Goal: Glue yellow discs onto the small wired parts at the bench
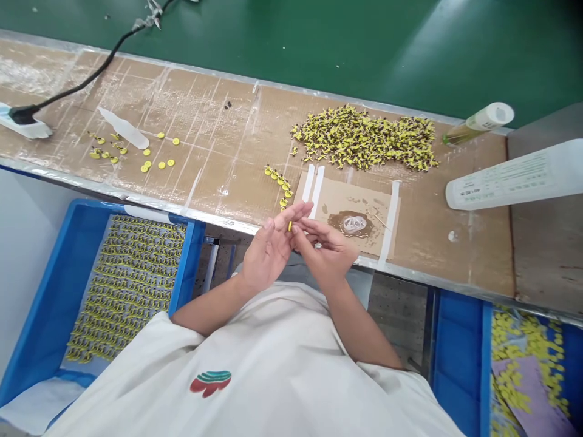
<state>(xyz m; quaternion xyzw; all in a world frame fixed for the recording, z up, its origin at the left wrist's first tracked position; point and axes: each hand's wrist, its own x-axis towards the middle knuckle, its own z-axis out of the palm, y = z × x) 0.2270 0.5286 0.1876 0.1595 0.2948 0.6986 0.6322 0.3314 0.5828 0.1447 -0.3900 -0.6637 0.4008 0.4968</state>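
A small round yellow disc [290, 226] is held at the fingertips of my right hand [331, 250], over the bench's front edge. Palm up beside it, my left hand [266, 256] is open with its fingers stretched out; whether it touches the disc I cannot tell. Just beyond my hands, a short curved row of yellow discs with dark parts on them [279, 178] lies on the cardboard. To the right is a taped cardboard pad [339, 195] with a clear glossy blob [354, 224] on a brown wet patch and a thin stick [381, 221] nearby.
A large heap of small yellow-and-dark pieces [364, 138] lies at the back. Two bottles [519, 176] [483, 121] are on the right. Loose discs [161, 164] surround a white nozzle-like piece [122, 128]. Blue crates hold rows of pieces [130, 279] and yellow discs [514, 388]. A black cable [91, 77] crosses the left.
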